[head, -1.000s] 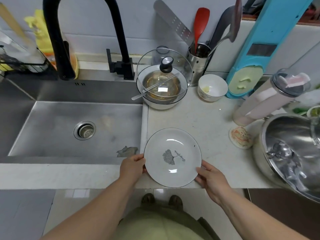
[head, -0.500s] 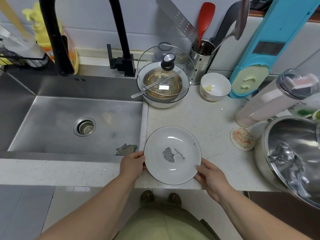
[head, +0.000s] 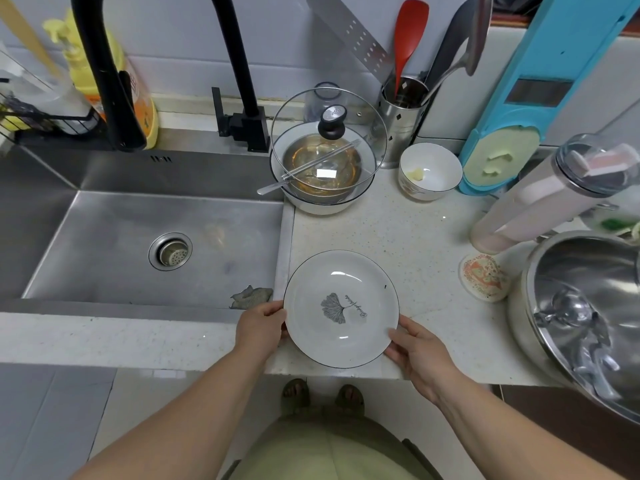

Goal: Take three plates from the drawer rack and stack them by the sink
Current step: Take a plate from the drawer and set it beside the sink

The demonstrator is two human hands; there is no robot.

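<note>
Nearest, the left hand [head: 260, 329] and the right hand [head: 417, 351] hold a white plate [head: 341, 308] by opposite rims, fingers curled narrowly on its edge, likely for level control while it settles. The plate sits at the counter's [head: 408, 233] front edge, just beside the sink [head: 145, 244]; whether more plates lie beneath this 1 cannot be told. That spot suits stacking: it is flat, close and bare. Farther back, a lidded bowl [head: 325, 171] and a small bowl [head: 430, 171] stand well apart.

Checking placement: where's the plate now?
Head view, lower centre: the plate sits on the counter just right of the sink, held between both hands.
</note>
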